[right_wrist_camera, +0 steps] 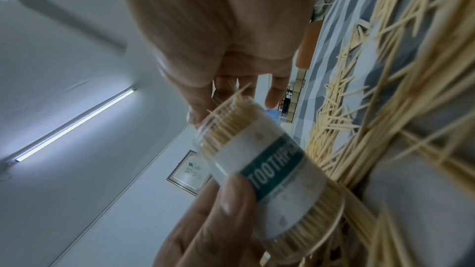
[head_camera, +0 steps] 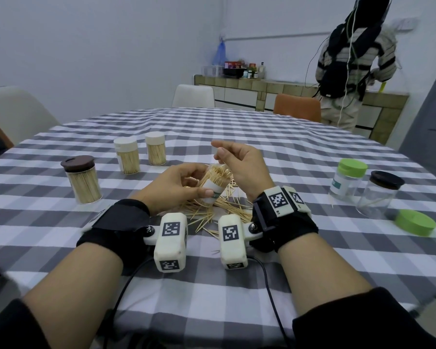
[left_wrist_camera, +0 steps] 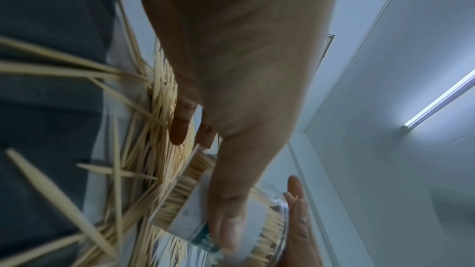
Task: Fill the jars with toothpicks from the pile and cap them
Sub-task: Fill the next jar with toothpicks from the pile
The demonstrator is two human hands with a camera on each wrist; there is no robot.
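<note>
At the round table with the grey-and-white checked cloth (head_camera: 237, 127), the person's left hand (head_camera: 176, 187) has its thumb and fingers curled round a clear labelled jar (head_camera: 215, 183), holding it tilted above the toothpick pile (head_camera: 227, 207) spread on the cloth between the two wrists. The jar is uncapped and packed with toothpicks that stick out past its mouth; the right wrist view shows its white label with a teal band (right_wrist_camera: 276, 166) and the left thumb pressed on it. The right hand (head_camera: 242, 165) hovers just above the jar's mouth with its fingers loosely bent, thumb and forefinger drawn close together at the tips; whether they pinch a toothpick I cannot tell. To the left stand three filled, capped jars: one with a brown lid (head_camera: 82, 180) nearest, and two with white lids (head_camera: 127, 156) (head_camera: 155, 148) side by side behind it. Off to the right, a jar with a green lid (head_camera: 347, 178) and a jar with a dark lid (head_camera: 378, 193) stand close together, nearly empty, with a loose green cap (head_camera: 415, 222) lying on the cloth in front of them. At the far counter another person (head_camera: 350, 64) stands with their back to the table.
</note>
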